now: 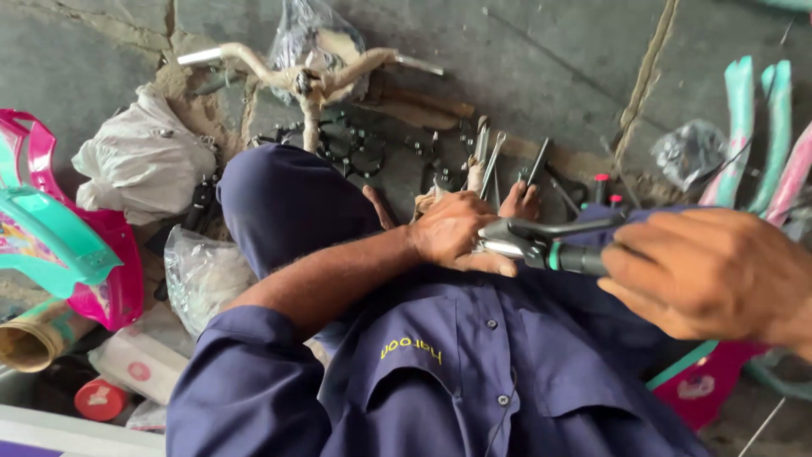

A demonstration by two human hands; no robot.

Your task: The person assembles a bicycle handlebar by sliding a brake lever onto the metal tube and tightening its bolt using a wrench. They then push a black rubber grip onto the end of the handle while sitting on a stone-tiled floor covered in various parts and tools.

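My right hand [710,271] is closed around the black grip of a bicycle handlebar end [575,258], just below its black brake lever [550,227]. My left hand [452,233] is clasped over the shiny metal bar next to the lever clamp [516,241]. Both hands hold this part above my lap, which is covered in dark blue work clothes [440,364]. Whether the left hand also holds a tool is hidden by its fingers.
Spanners [489,156] and small black parts [351,148] lie on the concrete floor ahead, by my bare foot [520,201]. A cream handlebar [309,76], plastic bags [144,161], pink and teal bicycle parts [51,237] at left, and teal and pink frame tubes [761,127] at right surround me.
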